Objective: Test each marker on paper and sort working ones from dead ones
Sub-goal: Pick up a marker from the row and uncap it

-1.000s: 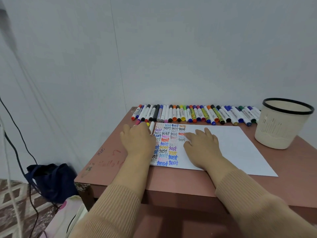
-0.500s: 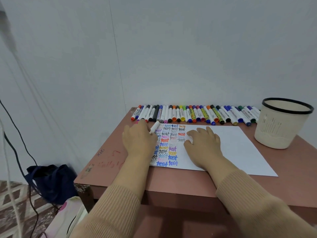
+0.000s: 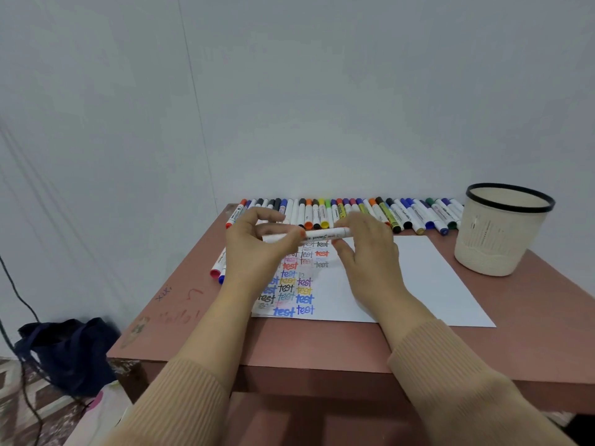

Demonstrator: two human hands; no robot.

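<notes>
A white marker (image 3: 317, 235) is held level above the paper (image 3: 415, 278). My left hand (image 3: 257, 249) grips its left end, and my right hand (image 3: 370, 249) pinches its right end. The paper lies on the reddish-brown table (image 3: 322, 346) and carries several coloured "test" words (image 3: 294, 286) on its left part. A long row of capped markers (image 3: 347, 214) lies along the table's back edge by the wall. Two more markers, one pink-capped (image 3: 217, 267) and one blue-capped (image 3: 221, 279), lie left of the paper.
A cream bin with a black rim (image 3: 502, 230) stands at the table's right back. A dark bag (image 3: 67, 352) and cables sit on the floor to the left. The wall runs close behind the marker row.
Both hands have lifted off the paper. My left hand raised the white marker from the table and my right hand came up to take its other end.
</notes>
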